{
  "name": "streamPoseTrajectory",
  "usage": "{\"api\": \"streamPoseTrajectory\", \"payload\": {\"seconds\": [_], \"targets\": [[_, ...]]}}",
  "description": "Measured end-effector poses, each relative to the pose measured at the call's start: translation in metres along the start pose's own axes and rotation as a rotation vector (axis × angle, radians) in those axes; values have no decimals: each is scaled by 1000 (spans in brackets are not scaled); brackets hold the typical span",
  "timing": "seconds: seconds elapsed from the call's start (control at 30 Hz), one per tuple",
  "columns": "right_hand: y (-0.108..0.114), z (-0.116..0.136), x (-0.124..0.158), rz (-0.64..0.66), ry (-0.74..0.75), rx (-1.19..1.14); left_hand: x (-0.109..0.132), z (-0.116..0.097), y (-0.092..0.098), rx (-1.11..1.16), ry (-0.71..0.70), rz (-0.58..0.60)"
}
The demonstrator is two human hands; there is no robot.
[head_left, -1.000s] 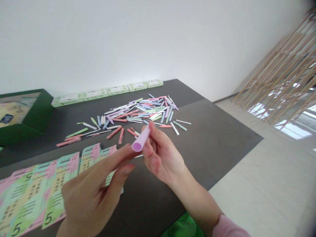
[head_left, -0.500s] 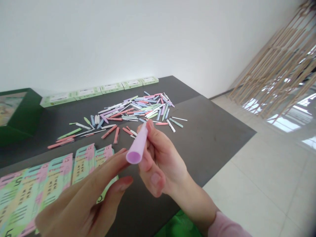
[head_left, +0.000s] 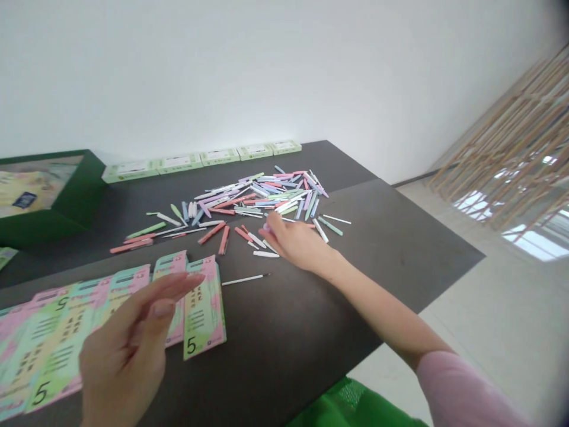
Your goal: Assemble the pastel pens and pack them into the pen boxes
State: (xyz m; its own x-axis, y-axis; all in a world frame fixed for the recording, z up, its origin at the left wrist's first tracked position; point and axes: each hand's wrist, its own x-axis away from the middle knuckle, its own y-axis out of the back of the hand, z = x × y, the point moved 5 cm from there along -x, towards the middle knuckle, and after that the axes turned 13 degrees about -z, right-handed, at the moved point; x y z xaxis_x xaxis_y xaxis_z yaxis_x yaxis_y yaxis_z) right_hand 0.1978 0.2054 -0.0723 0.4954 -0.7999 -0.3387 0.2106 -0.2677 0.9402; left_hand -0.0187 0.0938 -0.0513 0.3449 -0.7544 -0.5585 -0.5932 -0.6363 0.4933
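My right hand reaches over the near edge of a pile of pastel pen parts, its fingers closed. A bit of the lilac pen barrel shows at its fingertips; the rest is hidden by the hand. Just left of it lie white pen pieces and red pen pieces. My left hand holds nothing, fingers stretched out and thumb apart, above a row of pastel printed packets. A thin pen refill lies on the table between the hands.
Flat green-and-white boxes line the wall on the dark table. A dark green box with packets inside stands at the left. Something green is below the table's front edge. Wooden poles stand at the right.
My right hand has moved forward to the pile with the lilac barrel. My left hand has drawn back left, away from it. The view has shifted, uncovering the rightmost packet and the thin refill.
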Motion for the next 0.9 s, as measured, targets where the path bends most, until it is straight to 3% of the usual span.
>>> {"api": "streamPoseTrajectory", "payload": {"seconds": [0.1,0.17,0.47,0.67,0.8,0.9], "targets": [[-15,4,12,90,40,-13,0,11,0,34,57,-37],[-18,2,15,64,-18,-17,1,14,-3,67,88,-31],[-8,34,28,55,86,-146,4,25,-47,288,354,187],[-32,6,45,139,-37,-217,7,32,-48,328,388,165],[-27,-11,55,-63,-172,-411,9,33,-43,329,384,130],[-16,-13,60,-223,-226,-593,6,27,-37,215,293,109]]}}
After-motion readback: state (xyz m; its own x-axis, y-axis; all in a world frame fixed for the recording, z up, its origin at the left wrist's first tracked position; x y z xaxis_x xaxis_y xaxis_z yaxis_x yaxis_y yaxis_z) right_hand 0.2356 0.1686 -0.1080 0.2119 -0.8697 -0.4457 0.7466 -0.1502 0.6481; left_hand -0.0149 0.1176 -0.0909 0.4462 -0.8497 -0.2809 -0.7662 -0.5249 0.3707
